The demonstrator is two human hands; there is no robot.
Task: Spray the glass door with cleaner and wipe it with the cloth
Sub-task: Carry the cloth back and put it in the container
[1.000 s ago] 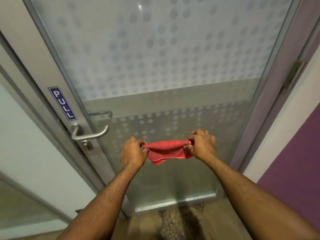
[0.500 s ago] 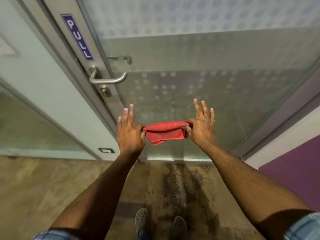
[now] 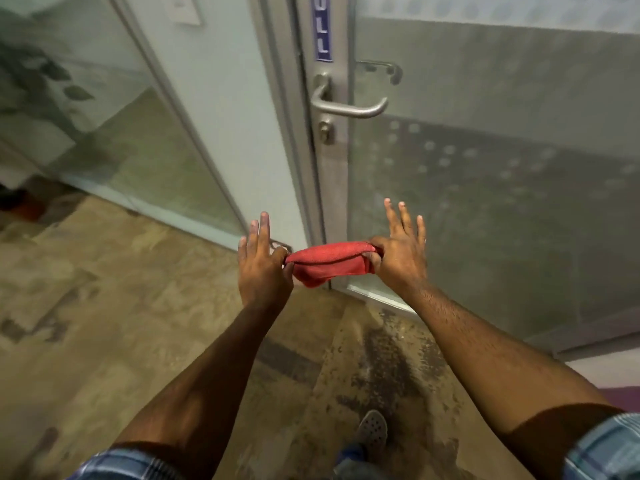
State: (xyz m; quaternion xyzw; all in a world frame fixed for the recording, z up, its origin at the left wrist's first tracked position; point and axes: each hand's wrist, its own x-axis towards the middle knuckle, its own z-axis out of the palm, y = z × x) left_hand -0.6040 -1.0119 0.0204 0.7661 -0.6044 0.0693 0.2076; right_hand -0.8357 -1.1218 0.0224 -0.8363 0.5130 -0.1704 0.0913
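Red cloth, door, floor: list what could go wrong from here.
1. The red cloth is only pinched at its ends by the left hand and right hand, other fingers splayed; it could slip and drop.
2. The dark patch on the floor may be wet, a possible slip hazard beside the shoe.
3. No cleaner bottle is visible, so wiping the glass door dry might smear.

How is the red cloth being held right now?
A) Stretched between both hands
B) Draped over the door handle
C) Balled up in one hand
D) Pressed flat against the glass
A: the left hand and right hand each pinch one end of the cloth, in front of the door.
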